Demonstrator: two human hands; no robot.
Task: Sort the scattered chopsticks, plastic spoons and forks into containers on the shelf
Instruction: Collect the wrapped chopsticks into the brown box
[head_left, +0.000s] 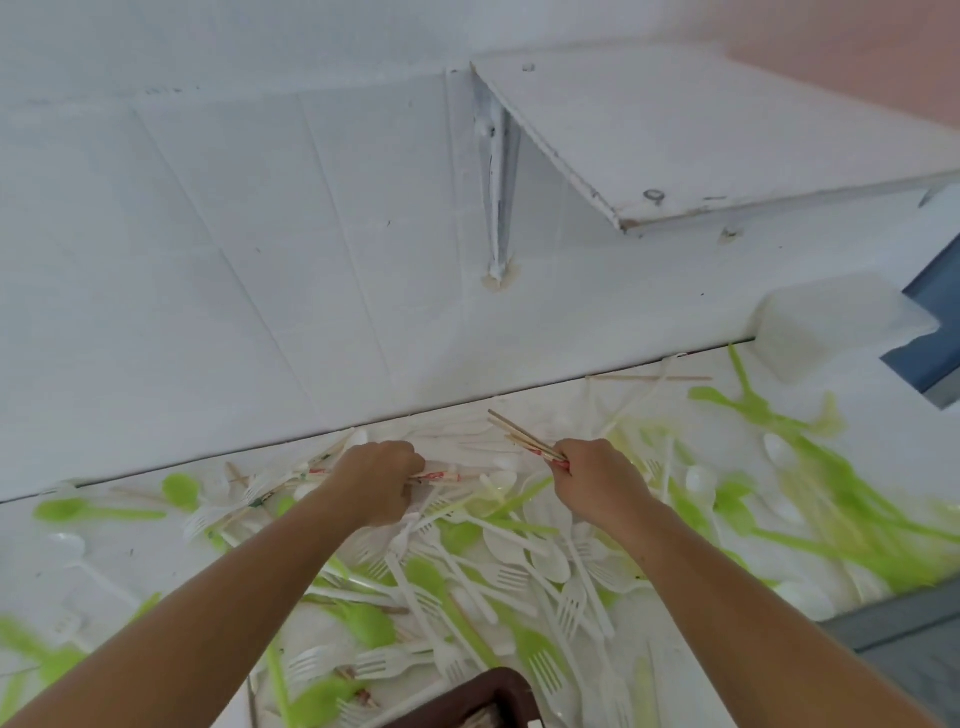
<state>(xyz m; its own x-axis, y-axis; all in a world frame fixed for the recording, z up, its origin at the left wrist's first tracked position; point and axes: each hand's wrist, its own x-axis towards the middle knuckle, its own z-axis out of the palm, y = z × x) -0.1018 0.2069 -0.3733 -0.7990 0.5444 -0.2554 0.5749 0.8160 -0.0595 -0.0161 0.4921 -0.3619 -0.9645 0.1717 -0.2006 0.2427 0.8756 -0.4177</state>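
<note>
Step in hand: gathering chopsticks from the far side of the pile.
The right hand (597, 480) has its fingers clamped on a chopstick bundle (522, 435), and the left hand (379, 480) pinches a red-printed chopstick (441, 475) lying on the scattered cutlery. The likely next move is to lift it clear and add it to the bundle. The contents of the brown container (483, 696), near edge, cannot be told.

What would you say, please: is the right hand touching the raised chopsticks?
Touching. The head view shows the right hand gripping the raised chopsticks, fingers curled round their lower ends.
</note>
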